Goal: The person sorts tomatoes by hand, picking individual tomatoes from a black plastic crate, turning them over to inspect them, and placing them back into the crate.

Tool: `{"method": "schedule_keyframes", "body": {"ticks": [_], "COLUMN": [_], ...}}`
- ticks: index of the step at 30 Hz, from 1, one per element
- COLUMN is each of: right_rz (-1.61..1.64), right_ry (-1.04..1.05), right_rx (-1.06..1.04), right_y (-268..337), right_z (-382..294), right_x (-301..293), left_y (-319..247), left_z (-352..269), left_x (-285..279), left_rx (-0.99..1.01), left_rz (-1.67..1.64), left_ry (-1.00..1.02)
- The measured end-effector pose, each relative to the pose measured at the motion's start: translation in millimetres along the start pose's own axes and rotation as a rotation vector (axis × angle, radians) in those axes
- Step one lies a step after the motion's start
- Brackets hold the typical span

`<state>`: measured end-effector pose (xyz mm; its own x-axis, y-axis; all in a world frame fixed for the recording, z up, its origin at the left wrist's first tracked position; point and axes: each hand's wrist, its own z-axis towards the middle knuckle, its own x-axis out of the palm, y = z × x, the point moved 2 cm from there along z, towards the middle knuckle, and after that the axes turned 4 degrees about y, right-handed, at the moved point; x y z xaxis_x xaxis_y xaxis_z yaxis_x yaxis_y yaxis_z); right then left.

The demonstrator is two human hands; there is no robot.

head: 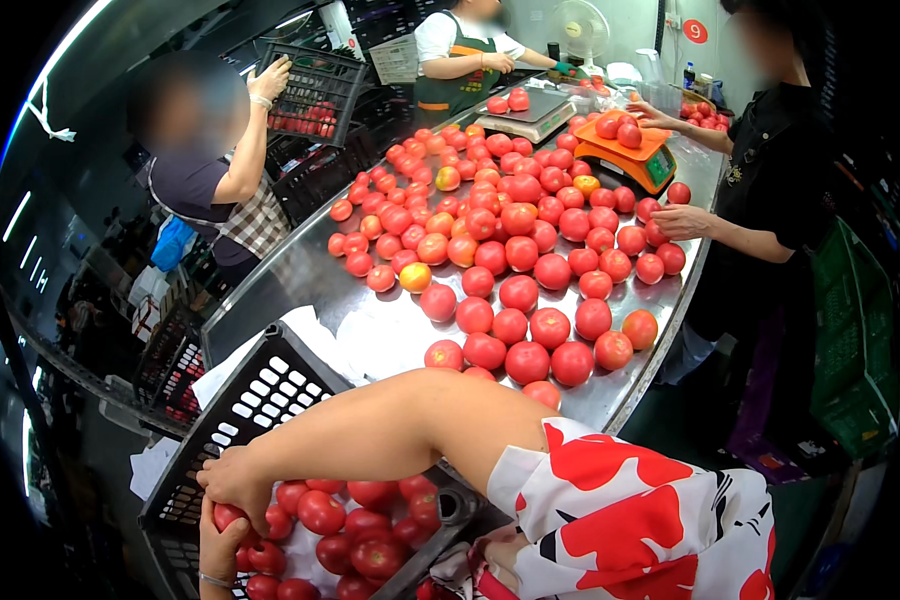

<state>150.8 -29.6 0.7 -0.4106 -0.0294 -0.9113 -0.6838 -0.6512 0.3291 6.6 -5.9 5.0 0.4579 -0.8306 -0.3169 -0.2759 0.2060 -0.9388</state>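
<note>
My left hand, a band at its wrist, curls round a red tomato inside a black plastic crate. Directly above it, my right hand reaches down beside the same tomato; its palm side is hidden, so its hold cannot be told. Red tomatoes lie in the crate over a pale lining. The crate stands tilted in the view, at the near edge of a metal table. Many loose tomatoes, mostly red and a few orange or yellow, are spread over the table.
An orange scale with tomatoes and a flat scale stand on the table. At the right, a person handles tomatoes. Across the table is another person. At the left, a person holds up a black crate. Green crates stand right.
</note>
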Motion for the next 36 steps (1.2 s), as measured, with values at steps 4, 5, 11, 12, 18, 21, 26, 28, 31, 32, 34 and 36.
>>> {"method": "schedule_keyframes", "body": {"ticks": [4,5,11,12,18,21,26,28,31,32,34,36], "right_rz": [-0.039,-0.021,-0.015,0.011,0.167,0.34,0.426,0.42,0.425,0.43,0.42,0.385], "right_ry": [0.003,0.025,0.072,0.055,-0.012,-0.107,-0.203,-0.242,-0.235,-0.209,-0.185,-0.23], "right_rx": [0.003,0.016,-0.02,-0.007,0.027,0.111,0.09,0.069,0.092,0.104,0.116,0.114], "right_y": [-4,-4,-7,-7,-10,-21,2,7,8,7,8,7], "right_z": [-4,-3,16,12,7,10,5,1,0,-1,-1,3], "right_x": [2,4,18,18,0,3,-11,-10,-9,-10,-13,-11], "left_y": [17,21,18,21,22,5,15,-1,-2,2,9,10], "left_z": [7,7,-6,-4,3,3,-1,3,2,3,4,1], "left_x": [-8,-7,-13,-13,-19,-7,-27,-5,-3,-5,-11,-15], "left_rx": [0.048,0.025,-0.109,-0.066,0.029,0.045,0.021,0.014,0.023,0.012,-0.01,-0.03], "left_rz": [0.027,0.04,0.042,0.113,-0.149,-0.308,-0.629,-0.682,-0.748,-0.749,-0.75,-0.731], "left_ry": [0.039,0.04,0.026,0.023,-0.006,-0.147,-0.157,-0.331,-0.196,-0.209,-0.226,-0.181]}}
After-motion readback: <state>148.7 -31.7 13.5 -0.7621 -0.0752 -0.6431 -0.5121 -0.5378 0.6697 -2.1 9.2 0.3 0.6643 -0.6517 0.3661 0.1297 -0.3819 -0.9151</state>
